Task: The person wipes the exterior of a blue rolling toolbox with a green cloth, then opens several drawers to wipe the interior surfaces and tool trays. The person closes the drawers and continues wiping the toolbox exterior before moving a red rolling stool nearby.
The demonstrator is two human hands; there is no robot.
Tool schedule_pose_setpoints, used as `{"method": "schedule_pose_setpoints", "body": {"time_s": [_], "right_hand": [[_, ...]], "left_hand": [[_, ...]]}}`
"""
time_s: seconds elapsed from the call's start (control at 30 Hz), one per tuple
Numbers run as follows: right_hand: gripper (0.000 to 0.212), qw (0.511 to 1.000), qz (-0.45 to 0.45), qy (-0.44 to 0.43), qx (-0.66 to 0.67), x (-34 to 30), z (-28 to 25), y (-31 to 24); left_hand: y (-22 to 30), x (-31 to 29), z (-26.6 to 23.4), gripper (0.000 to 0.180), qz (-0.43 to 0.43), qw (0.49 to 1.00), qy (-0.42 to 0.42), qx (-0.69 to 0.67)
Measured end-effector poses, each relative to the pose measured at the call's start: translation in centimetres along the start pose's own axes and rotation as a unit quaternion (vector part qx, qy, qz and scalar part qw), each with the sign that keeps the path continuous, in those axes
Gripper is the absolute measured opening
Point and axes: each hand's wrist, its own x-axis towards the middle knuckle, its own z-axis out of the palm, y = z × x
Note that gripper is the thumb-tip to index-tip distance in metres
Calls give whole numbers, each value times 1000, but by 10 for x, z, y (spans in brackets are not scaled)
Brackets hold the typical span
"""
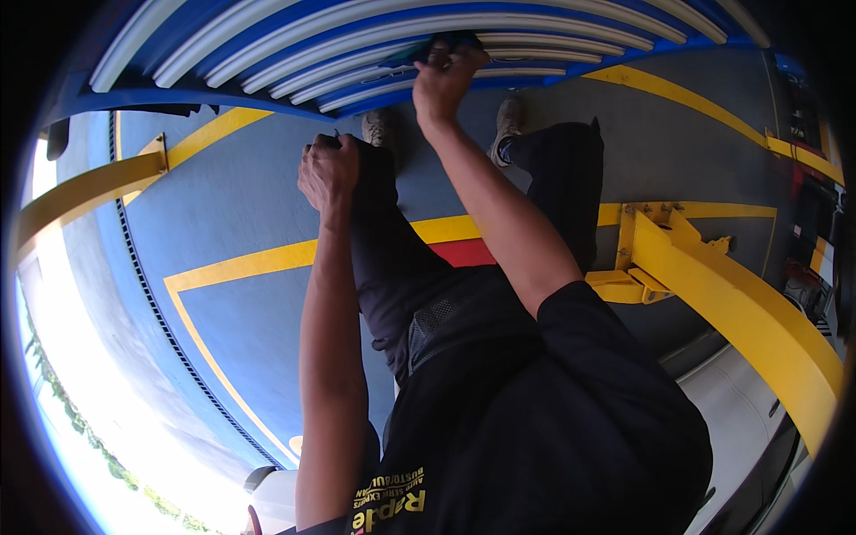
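My right hand (446, 85) reaches forward to a blue drawer cabinet (102, 105) with long silver drawer handles (294, 49). Its fingers are curled at the front of the drawers, against a dark patch (456, 39) whose kind I cannot make out. Closer to me, my left hand (328, 174) is closed in a fist by my bent left knee. A small dark tip shows above its knuckles; the rest of whatever it grips is hidden.
Yellow lift arms (731, 308) stand at the right, with another yellow arm (94, 196) at the left. Yellow lines (241, 264) cross the grey floor (241, 187). Parts of a light-coloured car (736, 392) show at the lower right. Bright daylight enters at the left.
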Motion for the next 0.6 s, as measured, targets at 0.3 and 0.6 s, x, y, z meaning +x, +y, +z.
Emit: {"method": "schedule_pose_setpoints", "body": {"time_s": [0.3, 0.6], "right_hand": [[49, 991, 39, 102, 73, 146, -124, 18], [32, 980, 70, 178, 48, 171, -135, 2]], "left_hand": [[-16, -1, -4, 47, -13, 1000, 14, -16], [-29, 2, -4, 45, -23, 999, 16, -38]]}}
